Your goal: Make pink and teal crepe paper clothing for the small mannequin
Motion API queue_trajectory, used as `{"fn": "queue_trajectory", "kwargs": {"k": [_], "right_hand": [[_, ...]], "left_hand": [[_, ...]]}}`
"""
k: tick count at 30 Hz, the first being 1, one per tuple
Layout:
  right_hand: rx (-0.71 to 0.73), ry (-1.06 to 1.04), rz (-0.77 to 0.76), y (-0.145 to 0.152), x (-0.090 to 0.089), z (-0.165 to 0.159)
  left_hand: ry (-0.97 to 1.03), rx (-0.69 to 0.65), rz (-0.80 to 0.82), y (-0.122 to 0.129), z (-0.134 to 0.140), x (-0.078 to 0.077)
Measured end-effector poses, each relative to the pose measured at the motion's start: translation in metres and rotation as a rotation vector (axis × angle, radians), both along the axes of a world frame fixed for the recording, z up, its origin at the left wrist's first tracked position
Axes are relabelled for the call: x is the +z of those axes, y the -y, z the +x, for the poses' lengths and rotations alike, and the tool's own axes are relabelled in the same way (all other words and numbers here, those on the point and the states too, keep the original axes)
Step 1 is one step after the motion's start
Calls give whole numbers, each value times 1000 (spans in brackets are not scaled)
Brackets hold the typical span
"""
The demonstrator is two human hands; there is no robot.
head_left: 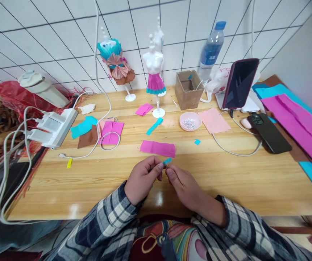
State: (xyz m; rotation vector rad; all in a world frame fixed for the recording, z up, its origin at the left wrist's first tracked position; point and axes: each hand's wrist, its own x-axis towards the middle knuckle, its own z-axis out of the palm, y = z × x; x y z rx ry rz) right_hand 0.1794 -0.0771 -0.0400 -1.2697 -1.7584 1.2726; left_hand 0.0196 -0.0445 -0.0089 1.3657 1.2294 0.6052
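Observation:
Between the fingertips of my left hand point(144, 177) and my right hand point(184, 185) is a small strip of blue crepe paper point(167, 160). Both hands are closed in a pinch on it, just above the table's front part. Just beyond them lies a flat magenta paper strip point(158, 148). Farther off, a blue paper strip point(154, 126) rests near the foot of a white mannequin point(153, 59) that wears a magenta skirt point(156, 83) with a blue hem. A little blue paper square point(197, 141) lies to the right.
A pink bowl of small beads point(190, 121), a cardboard box point(188, 92) and a water bottle point(212, 47) stand behind. A power strip point(55, 127) with white cables is at left. Phones point(271, 134) and long paper sheets point(299, 127) occupy the right. A dressed mannequin point(117, 65) stands at back left.

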Motion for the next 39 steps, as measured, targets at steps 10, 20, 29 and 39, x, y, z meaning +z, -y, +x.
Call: {"fn": "queue_trajectory", "kwargs": {"k": [10, 20, 29, 39], "right_hand": [[-226, -250, -241, -5, -8, 9], [-305, -61, -151, -26, 1, -10], [-263, -379, -402, -21, -7, -3], [-319, -399, -362, -26, -6, -2]], "left_hand": [[679, 369, -495, -4, 6, -4], [991, 832, -473, -24, 23, 25], [1027, 859, -451, -22, 9, 20], [992, 919, -434, -24, 6, 13]]}}
